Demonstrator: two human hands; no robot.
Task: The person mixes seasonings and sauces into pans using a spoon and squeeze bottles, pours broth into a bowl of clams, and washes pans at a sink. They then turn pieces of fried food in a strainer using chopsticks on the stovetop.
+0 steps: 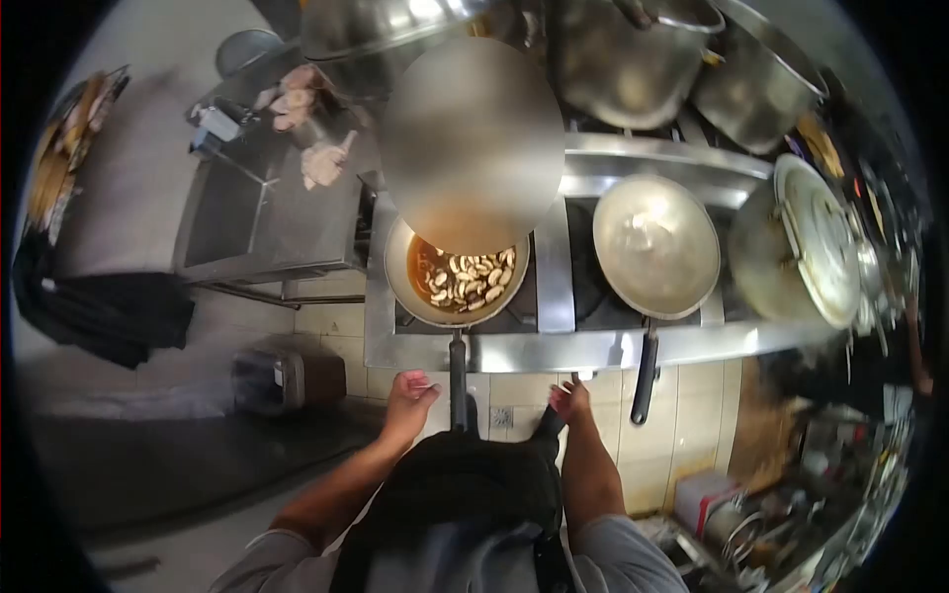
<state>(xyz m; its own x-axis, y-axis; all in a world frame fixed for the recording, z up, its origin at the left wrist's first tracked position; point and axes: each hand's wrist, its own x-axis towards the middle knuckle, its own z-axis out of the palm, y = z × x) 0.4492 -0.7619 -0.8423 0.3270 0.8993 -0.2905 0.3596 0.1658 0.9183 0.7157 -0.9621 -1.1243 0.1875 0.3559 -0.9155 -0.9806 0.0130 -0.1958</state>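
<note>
A frying pan [393,282] stands on the left burner, with sliced mushrooms [474,282] in brown liquid [423,259]. Its far part is hidden by a blurred oval patch. My left hand [410,400] is just left of the pan's dark handle [458,381], apart from it. Its fingers are bent together, with a thin pale line at the tips that I cannot identify. At the stove's front edge, my right hand [570,398] has its fingers curled close under a small dark knob-like part [576,378]; what they hold is too small to make out.
A second, pale pan [657,247] rests on the right burner, its handle [645,381] jutting over the edge. Large metal pots [633,69] stand behind. A lidded wok [766,262] is at the right. Raw meat pieces [321,163] lie on the steel counter [316,222] at left.
</note>
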